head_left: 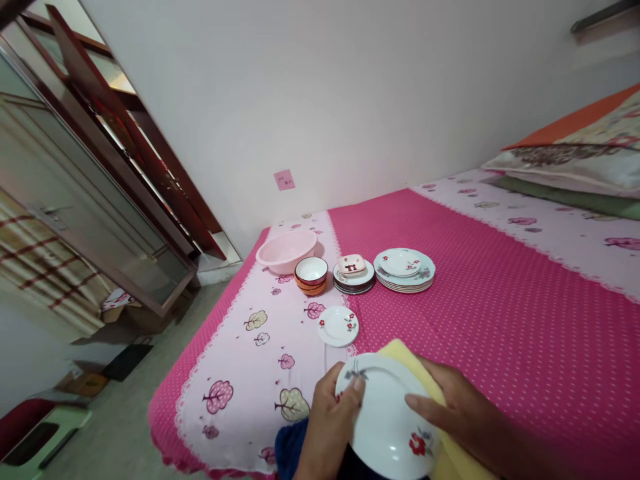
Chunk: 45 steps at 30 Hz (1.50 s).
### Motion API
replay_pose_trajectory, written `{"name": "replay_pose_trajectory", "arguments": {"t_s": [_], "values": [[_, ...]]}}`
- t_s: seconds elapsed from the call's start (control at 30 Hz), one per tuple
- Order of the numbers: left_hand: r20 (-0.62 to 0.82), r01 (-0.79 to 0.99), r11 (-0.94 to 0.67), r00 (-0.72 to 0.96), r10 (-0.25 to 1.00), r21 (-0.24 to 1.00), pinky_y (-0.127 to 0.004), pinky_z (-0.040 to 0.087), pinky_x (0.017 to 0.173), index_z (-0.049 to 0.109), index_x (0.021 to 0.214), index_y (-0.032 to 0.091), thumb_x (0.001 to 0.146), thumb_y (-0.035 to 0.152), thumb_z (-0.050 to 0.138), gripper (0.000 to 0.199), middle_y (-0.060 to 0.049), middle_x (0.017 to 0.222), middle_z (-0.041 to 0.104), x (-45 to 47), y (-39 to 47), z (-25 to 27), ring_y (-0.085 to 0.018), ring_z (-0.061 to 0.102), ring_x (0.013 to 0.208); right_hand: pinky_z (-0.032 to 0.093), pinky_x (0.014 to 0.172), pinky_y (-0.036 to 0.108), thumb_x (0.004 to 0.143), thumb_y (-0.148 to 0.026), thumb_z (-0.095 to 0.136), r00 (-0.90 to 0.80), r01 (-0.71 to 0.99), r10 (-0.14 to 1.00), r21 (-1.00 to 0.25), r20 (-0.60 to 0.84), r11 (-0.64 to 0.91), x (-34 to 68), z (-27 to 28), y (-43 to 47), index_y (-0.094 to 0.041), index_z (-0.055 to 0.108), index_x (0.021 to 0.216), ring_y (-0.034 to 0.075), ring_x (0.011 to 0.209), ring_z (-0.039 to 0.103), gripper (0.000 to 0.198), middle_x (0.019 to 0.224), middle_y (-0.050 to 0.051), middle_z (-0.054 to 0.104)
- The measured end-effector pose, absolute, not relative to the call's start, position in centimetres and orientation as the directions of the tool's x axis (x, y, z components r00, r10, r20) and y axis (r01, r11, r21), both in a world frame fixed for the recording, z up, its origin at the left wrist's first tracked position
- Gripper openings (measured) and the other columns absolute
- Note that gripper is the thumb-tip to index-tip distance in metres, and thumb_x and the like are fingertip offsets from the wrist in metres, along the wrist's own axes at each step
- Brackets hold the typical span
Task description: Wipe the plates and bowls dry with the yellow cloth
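The left hand (pixel 330 413) pinches the floral plate (pixel 383 417) by its rim, thumb on top; the right hand (pixel 453 397) folds the yellow cloth (pixel 403 355) against the opposite edge. Held over the bed's (pixel 475 320) near side, it needs a firm left grip and light, even cloth pressure

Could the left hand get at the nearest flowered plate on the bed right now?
Probably not without letting go: the left hand grips another flowered plate, though only bedspread separates it from the nearest plate.
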<state>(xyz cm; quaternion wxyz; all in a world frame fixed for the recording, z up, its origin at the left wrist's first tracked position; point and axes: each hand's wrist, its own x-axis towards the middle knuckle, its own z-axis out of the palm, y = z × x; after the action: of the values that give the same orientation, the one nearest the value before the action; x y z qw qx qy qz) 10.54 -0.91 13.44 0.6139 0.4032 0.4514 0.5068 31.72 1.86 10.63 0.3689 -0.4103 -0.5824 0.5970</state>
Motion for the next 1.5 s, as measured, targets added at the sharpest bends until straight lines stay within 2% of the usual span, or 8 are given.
{"name": "replay_pose_trajectory", "arguments": {"t_s": [0.17,0.47,0.73,0.83,0.97,1.17,1.37,1.5], "values": [[-0.108,-0.182,0.126,0.109,0.988,0.975,-0.020,0.039,0.052,0.063,0.083,0.017,0.087,0.054,0.072,0.038,0.005,0.062,0.056,10.8,-0.9,13.8,-0.008,0.047,0.053,0.058,0.096,0.046,0.078,-0.054,0.074,-0.317,0.151,0.946,-0.988,-0.071,-0.023,31.8,10.2,1.4,-0.020,0.067,0.135,0.038,0.118,0.067,0.067,0.129,0.012,0.073],[-0.308,-0.452,0.103,-0.407,0.860,0.886,-0.027,0.053,0.063,0.061,0.117,0.020,0.073,0.064,0.081,0.066,-0.007,0.090,0.077,12.0,-0.4,10.9,-0.021,0.072,0.073,0.058,0.095,0.040,0.082,-0.062,0.063,-0.101,0.179,0.994,-0.982,0.042,0.060,27.8,10.9,1.2,-0.020,0.070,0.118,0.033,0.109,0.071,0.057,0.118,0.013,0.077],[-0.363,-0.608,0.074,-0.368,0.856,0.790,-0.026,0.054,0.072,0.062,0.119,0.025,0.083,0.046,0.079,0.045,-0.005,0.103,0.076,12.1,-0.2,12.2,-0.019,0.072,0.086,0.059,0.091,0.040,0.085,-0.062,0.062,-0.131,0.019,0.991,-0.999,0.031,0.033,26.7,9.4,0.8,-0.017,0.064,0.126,0.032,0.108,0.071,0.061,0.121,0.015,0.075],[-0.241,-0.480,0.130,-0.178,0.954,0.868,-0.023,0.047,0.066,0.065,0.097,0.020,0.085,0.047,0.077,0.032,-0.002,0.087,0.072,10.9,-0.2,12.0,-0.015,0.064,0.075,0.059,0.090,0.042,0.084,-0.062,0.065,-0.219,0.020,0.975,-1.000,-0.024,-0.020,29.1,9.7,1.7,-0.016,0.064,0.130,0.033,0.107,0.072,0.065,0.120,0.014,0.076],[-0.123,-0.066,0.127,0.071,0.990,0.990,-0.022,0.039,0.061,0.063,0.089,0.017,0.092,0.052,0.065,0.035,0.002,0.074,0.061,9.2,-0.3,12.8,-0.012,0.050,0.066,0.058,0.091,0.045,0.076,-0.056,0.075,-0.309,0.025,0.948,-0.997,-0.079,-0.075,31.7,9.3,2.1,-0.017,0.066,0.134,0.038,0.110,0.069,0.071,0.122,0.015,0.075],[-0.127,0.349,0.030,0.259,0.957,0.937,-0.026,0.038,0.067,0.056,0.086,0.020,0.100,0.047,0.051,0.031,0.002,0.080,0.055,8.0,-0.5,13.0,-0.014,0.049,0.075,0.055,0.099,0.050,0.071,-0.059,0.077,-0.370,0.134,0.907,-0.978,-0.201,-0.162,32.0,6.8,1.6,-0.020,0.062,0.141,0.040,0.119,0.065,0.082,0.135,0.015,0.069],[-0.124,0.394,0.061,0.137,0.983,0.917,-0.026,0.031,0.061,0.045,0.071,0.022,0.095,0.041,0.057,0.032,0.005,0.071,0.042,7.7,-0.6,11.6,-0.013,0.039,0.068,0.057,0.094,0.047,0.071,-0.059,0.076,-0.437,0.116,0.882,-0.983,-0.178,-0.141,31.3,7.2,2.1,-0.018,0.065,0.136,0.039,0.115,0.067,0.078,0.131,0.015,0.070],[-0.139,0.263,0.111,0.090,0.986,0.959,-0.025,0.030,0.058,0.050,0.072,0.021,0.093,0.046,0.059,0.034,0.004,0.069,0.043,8.0,-0.8,11.6,-0.013,0.038,0.066,0.059,0.087,0.046,0.075,-0.058,0.075,-0.458,0.021,0.876,-0.987,-0.151,-0.160,30.7,8.1,2.1,-0.015,0.070,0.128,0.037,0.103,0.071,0.069,0.117,0.014,0.076]]}}
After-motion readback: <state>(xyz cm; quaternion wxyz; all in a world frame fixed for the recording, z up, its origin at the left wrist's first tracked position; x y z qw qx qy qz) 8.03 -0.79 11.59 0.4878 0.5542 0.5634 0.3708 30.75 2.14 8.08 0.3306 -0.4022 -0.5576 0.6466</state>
